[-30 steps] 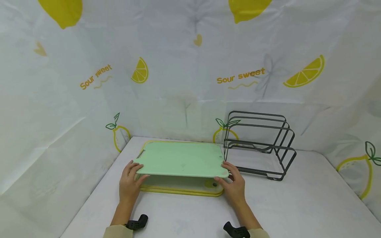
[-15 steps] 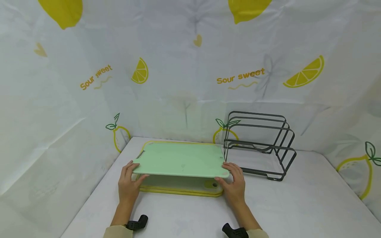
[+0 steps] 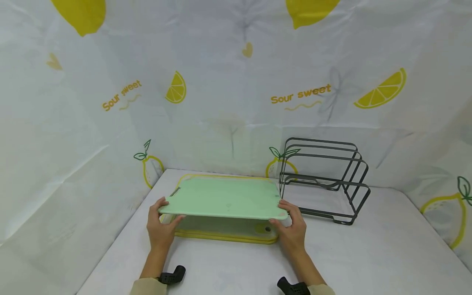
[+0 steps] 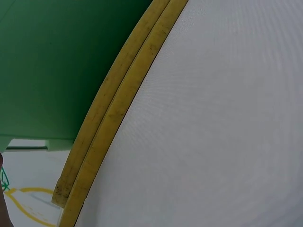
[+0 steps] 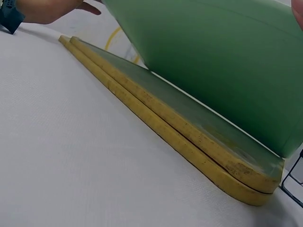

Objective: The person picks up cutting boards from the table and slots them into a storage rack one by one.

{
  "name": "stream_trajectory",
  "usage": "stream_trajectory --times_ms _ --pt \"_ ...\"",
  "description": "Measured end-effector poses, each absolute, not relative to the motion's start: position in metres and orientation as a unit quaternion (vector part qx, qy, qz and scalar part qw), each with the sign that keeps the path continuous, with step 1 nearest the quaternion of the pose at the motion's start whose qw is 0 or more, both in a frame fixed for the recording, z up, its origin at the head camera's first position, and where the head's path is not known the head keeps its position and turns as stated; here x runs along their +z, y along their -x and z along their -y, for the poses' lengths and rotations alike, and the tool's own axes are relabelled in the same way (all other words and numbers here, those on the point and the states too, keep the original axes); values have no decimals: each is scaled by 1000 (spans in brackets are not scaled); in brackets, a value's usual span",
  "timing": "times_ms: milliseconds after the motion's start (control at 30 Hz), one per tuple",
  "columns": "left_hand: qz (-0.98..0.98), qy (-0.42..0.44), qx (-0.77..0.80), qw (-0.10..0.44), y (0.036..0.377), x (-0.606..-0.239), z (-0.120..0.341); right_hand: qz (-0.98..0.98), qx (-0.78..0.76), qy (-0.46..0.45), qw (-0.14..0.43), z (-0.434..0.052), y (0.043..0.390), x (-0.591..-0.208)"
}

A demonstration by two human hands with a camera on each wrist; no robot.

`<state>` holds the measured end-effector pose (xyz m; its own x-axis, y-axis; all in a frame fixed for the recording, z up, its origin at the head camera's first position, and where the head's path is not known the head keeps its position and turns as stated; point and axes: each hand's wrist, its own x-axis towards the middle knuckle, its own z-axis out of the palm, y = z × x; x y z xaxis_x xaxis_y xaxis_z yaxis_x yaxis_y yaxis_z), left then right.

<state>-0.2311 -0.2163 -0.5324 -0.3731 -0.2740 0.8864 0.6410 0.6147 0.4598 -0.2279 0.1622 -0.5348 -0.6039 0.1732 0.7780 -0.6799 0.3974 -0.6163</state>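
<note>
Green cutting board (image 3: 225,198) lies near flat, long axis left to right, near edge raised off the two yellow-rimmed boards (image 3: 225,236) stacked beneath. Left hand (image 3: 161,226) and right hand (image 3: 291,229) pinch its near corners, thumbs under, forearms parallel; wire rack (image 3: 324,180) stands just right

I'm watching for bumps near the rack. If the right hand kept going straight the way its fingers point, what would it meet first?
Probably the wire rack. The right hand, gripping the green board, points up and away toward the rack's near foot; depth is hard to judge.
</note>
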Motion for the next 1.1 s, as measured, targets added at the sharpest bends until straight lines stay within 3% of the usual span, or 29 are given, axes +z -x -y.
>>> stream_trajectory --times_ms 233,500,933,1100 --pt "697 124 -478 520 211 -503 198 717 535 -168 413 -161 228 -534" --pt "689 123 -489 521 215 -497 197 710 545 -168 413 -160 229 -534" --pt "649 156 -528 524 225 -501 202 702 534 -182 434 -159 234 -528" --pt "655 147 -518 530 234 -508 209 703 520 -182 450 -155 226 -510"
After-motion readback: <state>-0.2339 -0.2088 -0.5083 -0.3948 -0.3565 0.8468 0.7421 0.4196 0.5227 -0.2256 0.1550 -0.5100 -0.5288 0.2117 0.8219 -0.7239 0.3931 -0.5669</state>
